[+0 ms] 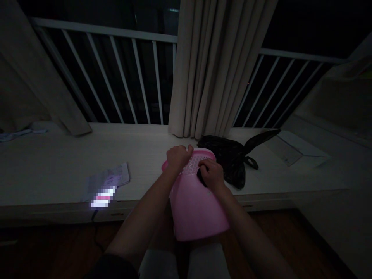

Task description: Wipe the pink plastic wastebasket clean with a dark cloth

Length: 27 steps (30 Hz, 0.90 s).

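Note:
A pink plastic bin (196, 209) rests tilted against the edge of a white window ledge (64, 162), its bottom toward me. My left hand (178, 155) curls over the bin's far left rim, fingers closed on it. My right hand (212, 175) sits on the bin's patterned, perforated end, fingers bent in a pinch around a small dark thing I cannot make out. The room is very dim.
A black plastic bag (229, 155) lies on the ledge just right of the bin. Papers (109, 180) lie at left, a flat white sheet (293, 149) at right. Beige curtains (215, 66) hang before a white window railing (122, 73). Dark wooden floor lies below.

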Each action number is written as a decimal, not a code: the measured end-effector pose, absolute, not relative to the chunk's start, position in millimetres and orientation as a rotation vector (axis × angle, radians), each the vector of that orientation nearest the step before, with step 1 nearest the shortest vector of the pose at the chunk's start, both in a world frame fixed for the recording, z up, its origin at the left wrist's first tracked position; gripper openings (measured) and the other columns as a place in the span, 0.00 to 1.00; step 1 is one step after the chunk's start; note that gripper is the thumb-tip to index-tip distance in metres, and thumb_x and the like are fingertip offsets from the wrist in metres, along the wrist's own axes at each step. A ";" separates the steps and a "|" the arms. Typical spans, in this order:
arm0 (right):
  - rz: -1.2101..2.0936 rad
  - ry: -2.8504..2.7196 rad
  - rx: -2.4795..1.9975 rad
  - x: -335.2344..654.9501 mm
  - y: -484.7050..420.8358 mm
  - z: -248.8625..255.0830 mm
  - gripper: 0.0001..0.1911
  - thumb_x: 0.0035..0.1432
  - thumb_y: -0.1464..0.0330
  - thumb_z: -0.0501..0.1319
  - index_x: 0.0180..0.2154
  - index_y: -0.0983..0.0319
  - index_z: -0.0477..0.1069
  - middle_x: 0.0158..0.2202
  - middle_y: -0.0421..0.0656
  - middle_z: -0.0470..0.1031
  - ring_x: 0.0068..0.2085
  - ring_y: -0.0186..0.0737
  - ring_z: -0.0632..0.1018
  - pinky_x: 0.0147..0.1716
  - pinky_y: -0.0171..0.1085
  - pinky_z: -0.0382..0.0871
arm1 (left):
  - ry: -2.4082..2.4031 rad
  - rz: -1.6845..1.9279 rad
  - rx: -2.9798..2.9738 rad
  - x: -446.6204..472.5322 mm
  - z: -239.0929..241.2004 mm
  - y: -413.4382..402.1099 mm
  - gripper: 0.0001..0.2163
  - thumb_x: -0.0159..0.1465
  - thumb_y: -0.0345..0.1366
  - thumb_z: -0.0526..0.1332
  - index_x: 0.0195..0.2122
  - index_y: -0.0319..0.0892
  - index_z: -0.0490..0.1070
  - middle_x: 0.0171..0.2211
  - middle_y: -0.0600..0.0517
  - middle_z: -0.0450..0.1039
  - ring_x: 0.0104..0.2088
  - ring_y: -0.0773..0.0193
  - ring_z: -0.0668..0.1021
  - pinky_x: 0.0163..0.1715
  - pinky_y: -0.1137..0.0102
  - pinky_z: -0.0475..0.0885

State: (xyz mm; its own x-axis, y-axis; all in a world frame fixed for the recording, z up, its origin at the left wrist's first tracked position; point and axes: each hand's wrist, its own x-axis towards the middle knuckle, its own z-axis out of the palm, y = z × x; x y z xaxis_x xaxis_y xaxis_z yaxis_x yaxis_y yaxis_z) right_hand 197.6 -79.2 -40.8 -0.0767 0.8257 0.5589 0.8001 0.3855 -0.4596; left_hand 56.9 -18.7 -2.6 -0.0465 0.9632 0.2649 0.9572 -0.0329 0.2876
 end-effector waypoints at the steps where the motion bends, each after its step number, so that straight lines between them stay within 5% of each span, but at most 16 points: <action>1: 0.048 -1.862 -1.401 197.5 -79.4 -40.1 0.13 0.55 0.73 0.51 0.28 0.58 0.73 0.30 0.42 0.77 0.35 0.39 0.77 0.40 0.35 0.68 | 2.174 0.622 2.158 57.0 -2.3 -19.1 0.29 0.67 0.50 0.42 0.39 0.37 0.80 0.36 0.38 0.79 0.40 0.50 0.80 0.39 0.61 0.70; 7: 0.079 -1.753 -1.513 197.1 -79.5 -37.6 0.13 0.56 0.70 0.50 0.36 0.58 0.72 0.34 0.42 0.79 0.34 0.41 0.77 0.36 0.36 0.67 | 2.161 0.630 2.150 57.9 -1.1 -19.5 0.29 0.67 0.49 0.42 0.40 0.36 0.80 0.36 0.38 0.79 0.40 0.51 0.79 0.40 0.62 0.70; 27: 0.082 -1.763 -1.482 198.7 -74.2 -40.7 0.14 0.55 0.71 0.51 0.35 0.59 0.74 0.37 0.43 0.80 0.39 0.42 0.79 0.39 0.36 0.67 | 2.168 0.627 2.175 59.5 -4.3 -12.6 0.30 0.67 0.50 0.41 0.39 0.35 0.79 0.36 0.37 0.78 0.41 0.49 0.79 0.40 0.61 0.69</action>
State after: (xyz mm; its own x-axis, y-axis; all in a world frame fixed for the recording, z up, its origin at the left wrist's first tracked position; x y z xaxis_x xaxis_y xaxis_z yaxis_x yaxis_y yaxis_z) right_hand 198.7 -74.2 -40.7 0.0207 0.8477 0.5300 0.7952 0.3074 -0.5227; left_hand 59.5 -12.6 -4.3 -0.0368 0.9614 0.2727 0.9585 -0.0432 0.2819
